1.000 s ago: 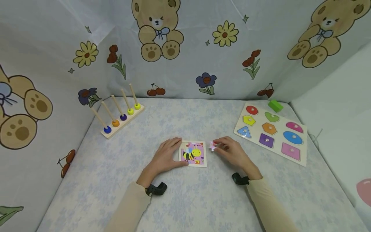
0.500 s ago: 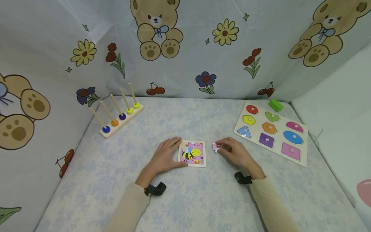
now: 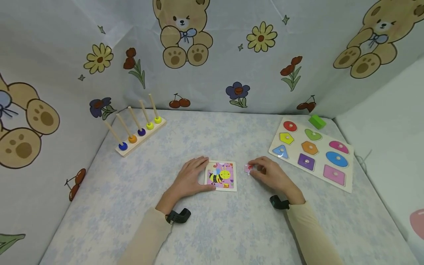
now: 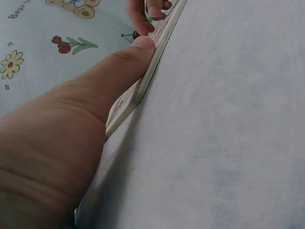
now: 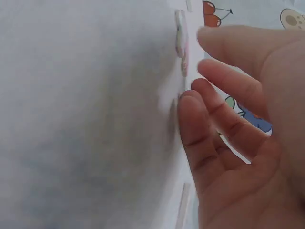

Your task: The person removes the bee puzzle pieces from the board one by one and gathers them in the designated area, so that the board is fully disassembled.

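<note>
A square bee jigsaw puzzle [image 3: 234,176] in a pale wooden frame lies on the table. My left hand [image 3: 188,178] holds it at the left side, fingers at the upper left corner and thumb over the lower edge; in the left wrist view the thumb [image 4: 121,64] rests on the rim. Right of the frame a small pink and red puzzle piece [image 3: 248,169] lies on the tabletop, just beyond the fingertips of my right hand [image 3: 269,175]. The right wrist view shows that hand [image 5: 243,114] with bent fingers spread, a gap between them and the puzzle piece [image 5: 181,40].
A shape board [image 3: 318,158] with knobbed coloured pieces lies at the right, a green block [image 3: 317,122] behind it. Back left stands a wooden peg rack [image 3: 142,138] with one bead per peg. A bear-print cloth [image 3: 205,84] hangs behind the table.
My right hand has moved a little to the right, away from the frame, and the small piece has shifted with it. My left hand stays at the puzzle.
</note>
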`<state>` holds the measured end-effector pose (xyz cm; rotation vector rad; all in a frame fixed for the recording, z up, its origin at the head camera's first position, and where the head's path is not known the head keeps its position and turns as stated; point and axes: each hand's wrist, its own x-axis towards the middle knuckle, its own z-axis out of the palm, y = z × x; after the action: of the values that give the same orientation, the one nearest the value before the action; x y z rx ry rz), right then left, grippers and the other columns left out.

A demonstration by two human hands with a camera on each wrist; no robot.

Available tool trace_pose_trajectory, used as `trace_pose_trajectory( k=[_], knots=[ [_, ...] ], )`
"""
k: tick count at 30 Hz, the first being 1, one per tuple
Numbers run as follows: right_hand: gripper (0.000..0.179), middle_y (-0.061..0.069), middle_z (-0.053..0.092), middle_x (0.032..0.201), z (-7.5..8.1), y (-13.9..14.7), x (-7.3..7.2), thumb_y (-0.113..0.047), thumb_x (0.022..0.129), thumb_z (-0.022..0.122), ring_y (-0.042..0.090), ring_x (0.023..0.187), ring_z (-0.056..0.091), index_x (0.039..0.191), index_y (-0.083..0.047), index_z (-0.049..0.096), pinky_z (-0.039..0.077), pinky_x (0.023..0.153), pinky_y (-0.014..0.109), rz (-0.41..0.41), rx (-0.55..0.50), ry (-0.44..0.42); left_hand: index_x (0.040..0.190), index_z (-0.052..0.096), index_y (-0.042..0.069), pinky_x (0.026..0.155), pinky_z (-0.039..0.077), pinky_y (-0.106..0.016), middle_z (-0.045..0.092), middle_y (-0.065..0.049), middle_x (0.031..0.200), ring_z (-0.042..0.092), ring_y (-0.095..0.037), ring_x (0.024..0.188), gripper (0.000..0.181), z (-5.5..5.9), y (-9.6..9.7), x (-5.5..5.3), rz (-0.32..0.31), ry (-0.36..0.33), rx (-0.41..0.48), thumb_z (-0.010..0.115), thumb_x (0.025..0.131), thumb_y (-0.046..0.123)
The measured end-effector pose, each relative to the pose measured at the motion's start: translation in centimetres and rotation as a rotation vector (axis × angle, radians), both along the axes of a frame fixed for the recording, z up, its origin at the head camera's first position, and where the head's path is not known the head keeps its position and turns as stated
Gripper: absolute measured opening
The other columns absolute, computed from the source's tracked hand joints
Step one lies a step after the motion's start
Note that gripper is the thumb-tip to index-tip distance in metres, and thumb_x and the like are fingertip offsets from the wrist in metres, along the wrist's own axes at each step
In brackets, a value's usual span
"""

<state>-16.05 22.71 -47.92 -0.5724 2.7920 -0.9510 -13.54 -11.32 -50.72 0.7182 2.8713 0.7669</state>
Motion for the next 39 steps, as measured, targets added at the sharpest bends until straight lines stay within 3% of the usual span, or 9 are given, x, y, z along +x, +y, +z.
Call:
trace_pose_trajectory(
  k=[8,14,24,39],
  knots=[
    [0.034,0.011,0.068,0.120,1.2,-1.9,-0.9,-0.013,0.095,0.075,0.021,0.097,0.063,0.128,-0.004,0.070,0.060,0.086,0.040,0.028,-0.061,0.046,0.160,0.038,0.006,0.127,0.022,-0.054,0.036,-0.009,0.166,0.028,-0.030,0.156,0.105,0.0,0.0,0.0,-0.001,0.000,0.019,0.078,0.082,0.064],
    [0.032,0.012,0.069,0.119,1.7,-4.7,-1.4,-0.011,0.096,0.074,0.023,0.099,0.065,0.127,-0.003,0.070,0.061,0.083,0.038,0.105,-0.074,0.065,0.160,0.038,0.007,0.127,0.022,-0.053,0.035,-0.007,0.167,0.028,-0.028,0.156,0.106,0.0,0.2,0.0,0.003,-0.004,0.012,0.077,0.082,0.067],
    [0.031,0.009,0.067,0.119,1.1,-8.3,-1.3,-0.015,0.099,0.070,0.017,0.095,0.062,0.129,-0.005,0.070,0.059,0.083,0.032,0.198,-0.056,0.015,0.159,0.039,0.005,0.127,0.022,-0.054,0.037,-0.010,0.166,0.029,-0.030,0.155,0.104,0.1,0.0,-0.2,-0.017,0.018,0.012,0.076,0.083,0.065],
    [0.028,0.013,0.062,0.120,-0.1,-10.1,-1.5,-0.015,0.101,0.067,0.027,0.106,0.056,0.128,-0.010,0.073,0.051,0.088,0.041,0.278,-0.043,0.070,0.158,0.040,0.004,0.128,0.022,-0.052,0.038,-0.010,0.165,0.031,-0.029,0.155,0.102,-0.1,-0.1,-0.2,-0.029,0.052,0.014,0.075,0.084,0.065]
  ],
)
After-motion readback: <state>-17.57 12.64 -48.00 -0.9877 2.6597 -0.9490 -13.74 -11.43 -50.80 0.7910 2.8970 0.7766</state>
